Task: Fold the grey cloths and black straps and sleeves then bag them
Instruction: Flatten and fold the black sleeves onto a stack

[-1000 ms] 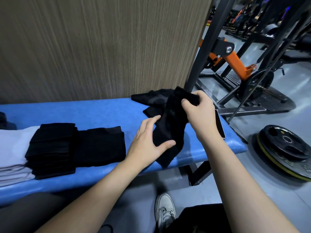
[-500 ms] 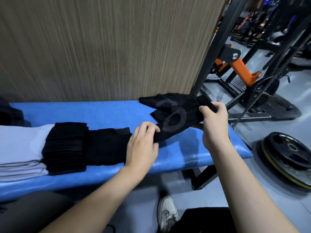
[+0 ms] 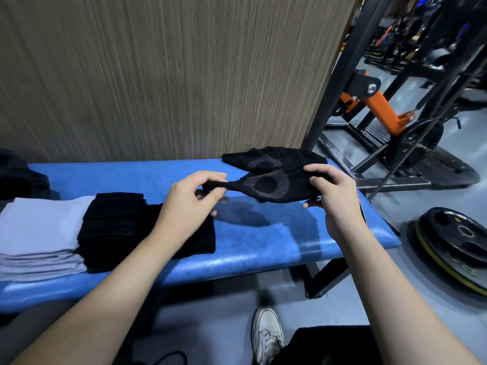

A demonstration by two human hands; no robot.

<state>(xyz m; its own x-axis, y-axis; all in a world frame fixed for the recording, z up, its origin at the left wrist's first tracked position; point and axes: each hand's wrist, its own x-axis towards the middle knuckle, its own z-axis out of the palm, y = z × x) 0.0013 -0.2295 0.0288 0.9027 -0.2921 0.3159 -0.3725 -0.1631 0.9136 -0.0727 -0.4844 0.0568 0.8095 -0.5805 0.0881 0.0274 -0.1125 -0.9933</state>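
Head view: we look down on both our hands working above a blue bench (image 3: 263, 248).
Left hand: our left hand (image 3: 188, 200) pinches the narrow end of a black sleeve (image 3: 266, 184) between thumb and fingers.
Right hand: our right hand (image 3: 333, 192) grips the wider end, fingers curled over the top edge and thumb underneath.
Sleeve: we hold it stretched between the hands, raised just above the bench; a grey ring pattern shows on its middle.
Behind it: a second unfolded black piece (image 3: 274, 158) with the same grey ring lies at the far right of the bench, touching or just behind the held one.
Folded stacks: to our left a pile of folded black items (image 3: 113, 230) sits beside a flatter black piece (image 3: 195, 241), partly under our left forearm, and a stack of folded grey cloths (image 3: 39, 238).
Far left: more dark fabric (image 3: 18, 175) lies at the bench end; we cannot tell whether it is folded.
Progress: we judge the grey cloths and most black pieces folded; the held sleeve and the one behind it remain.
Bagging: no bag is in view, so we judge that step not yet begun.
Writing: we find no brand or label we can read; a small yellow mark on the weight plate (image 3: 453, 241) on the floor is too small to make out.
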